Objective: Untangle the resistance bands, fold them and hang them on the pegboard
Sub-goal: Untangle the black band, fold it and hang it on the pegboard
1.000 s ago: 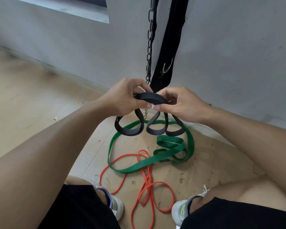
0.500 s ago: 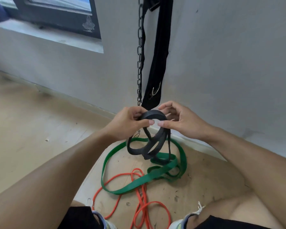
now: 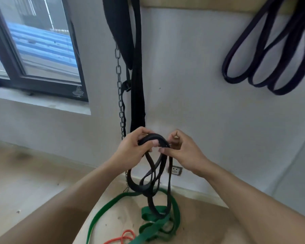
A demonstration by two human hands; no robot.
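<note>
Four resistance bands: one black band [image 3: 154, 175], one green band [image 3: 158, 224] and one orange band [image 3: 123, 236] at the floor's near edge, one dark purple band [image 3: 264, 55]; plus one chain [image 3: 120, 95], one socket [image 3: 176, 170], two hands.

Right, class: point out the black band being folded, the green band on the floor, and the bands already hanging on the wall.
black band [image 3: 152, 138]: head view, top fold between the hands.
green band [image 3: 102, 211]: head view, long left strand.
hanging bands [image 3: 239, 55]: head view, left loop's strand.

Both forearms reach forward — left grip [image 3: 136, 148] and right grip [image 3: 180, 150] curled, thumbs nearly touching.
</note>
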